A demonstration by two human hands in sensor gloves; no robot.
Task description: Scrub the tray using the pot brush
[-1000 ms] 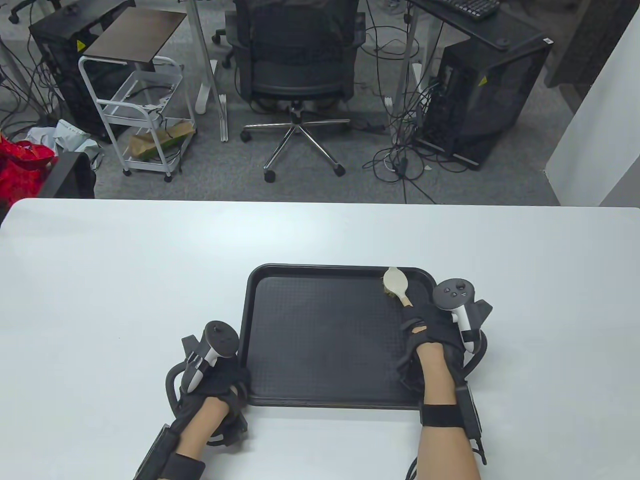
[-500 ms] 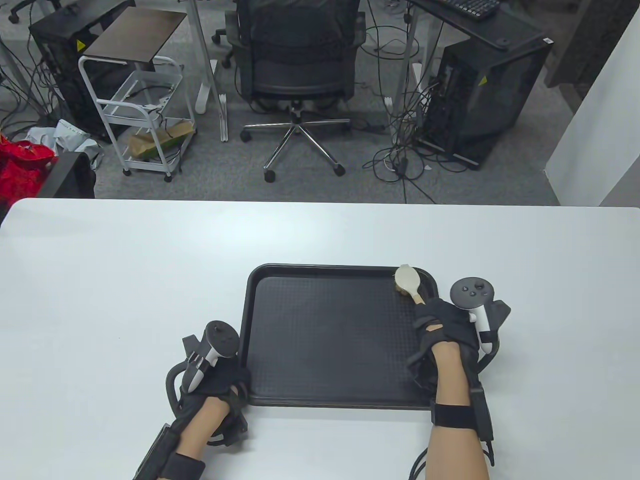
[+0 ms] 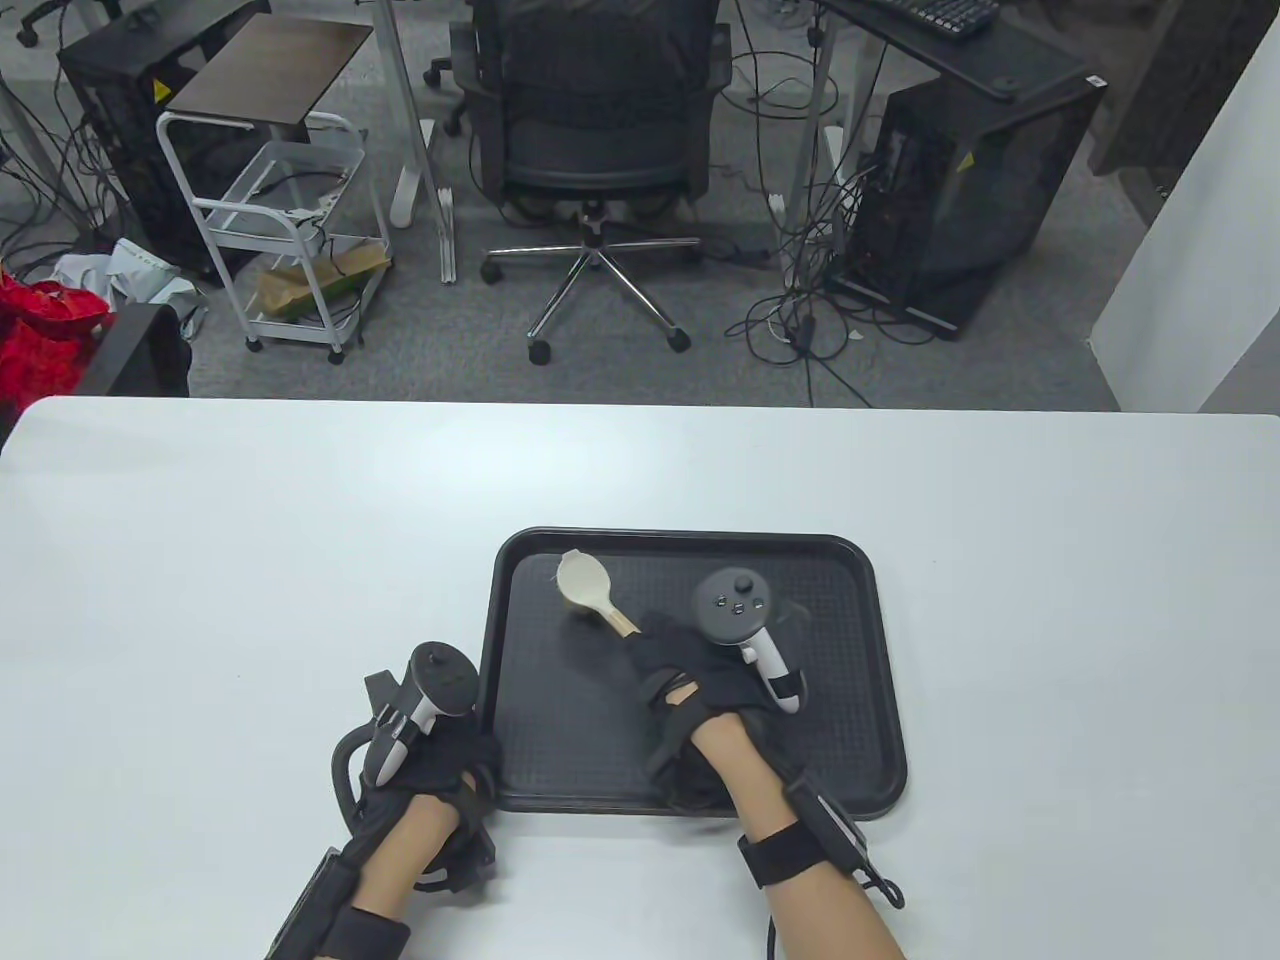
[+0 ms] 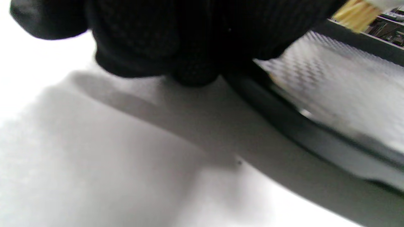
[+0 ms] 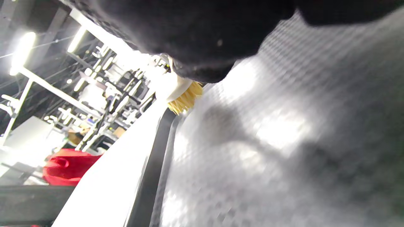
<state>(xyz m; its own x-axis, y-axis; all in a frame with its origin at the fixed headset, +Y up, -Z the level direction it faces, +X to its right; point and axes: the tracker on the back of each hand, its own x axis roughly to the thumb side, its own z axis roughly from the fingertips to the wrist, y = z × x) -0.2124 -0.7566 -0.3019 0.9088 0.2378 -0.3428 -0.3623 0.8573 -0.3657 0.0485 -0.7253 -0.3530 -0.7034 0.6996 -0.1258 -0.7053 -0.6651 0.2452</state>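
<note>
The right hand [image 3: 700, 670], in a black sensor glove, has its fingers curled round the wooden handle of the pale, oval-headed pot brush [image 3: 585, 585]. The brush head lies over the far left part of the black rectangular plastic tray [image 3: 880, 680]; the right wrist view shows its yellow bristles [image 5: 186, 97] down at the textured tray floor [image 5: 284, 142], close to the far rim. The right forearm comes in from the bottom edge and angles up and left across the tray's near rim, with the tracker on the back of the hand.

The left hand [image 3: 440, 760], also gloved in black, grips the tray's near left corner, fingers curled over the rim; in the left wrist view the gloved fingers [image 4: 176, 41] meet the rim [image 4: 284, 123] where it sits on the white table [image 3: 250, 550]. Its wrist rests low beside the tray, just left of it.
</note>
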